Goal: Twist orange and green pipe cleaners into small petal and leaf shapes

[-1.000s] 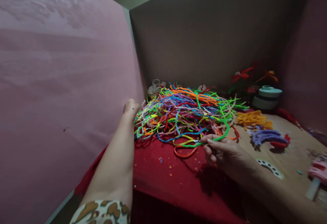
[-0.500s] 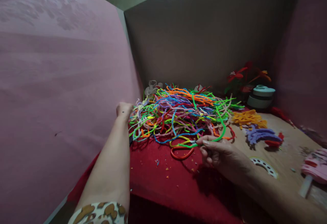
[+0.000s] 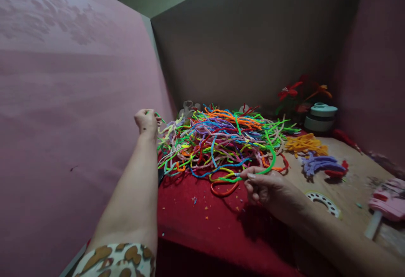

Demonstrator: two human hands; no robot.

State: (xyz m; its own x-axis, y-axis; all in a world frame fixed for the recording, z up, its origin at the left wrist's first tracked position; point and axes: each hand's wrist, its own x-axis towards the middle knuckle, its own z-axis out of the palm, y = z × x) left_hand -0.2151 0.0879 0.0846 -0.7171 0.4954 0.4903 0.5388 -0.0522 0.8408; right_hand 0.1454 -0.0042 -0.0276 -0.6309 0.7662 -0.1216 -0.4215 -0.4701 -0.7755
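On red cloth (image 3: 205, 222), centre: tangled heap of fuzzy multicoloured pipe cleaners (image 3: 218, 142). Right hand (image 3: 268, 188) pinches a curved bright-green pipe cleaner (image 3: 270, 159) at the heap's near edge. Left hand (image 3: 146, 122), far left, fingers closed on a green strand (image 3: 159, 116).

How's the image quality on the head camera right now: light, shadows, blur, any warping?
Head view: dim, with a pink cast on the side walls; the pile of pipe cleaners is the brightest, sharpest area. The right hand throws a dark shadow on the red cloth. The pink tool at the right edge looks soft. Wide-angle stretch shows toward the edges.
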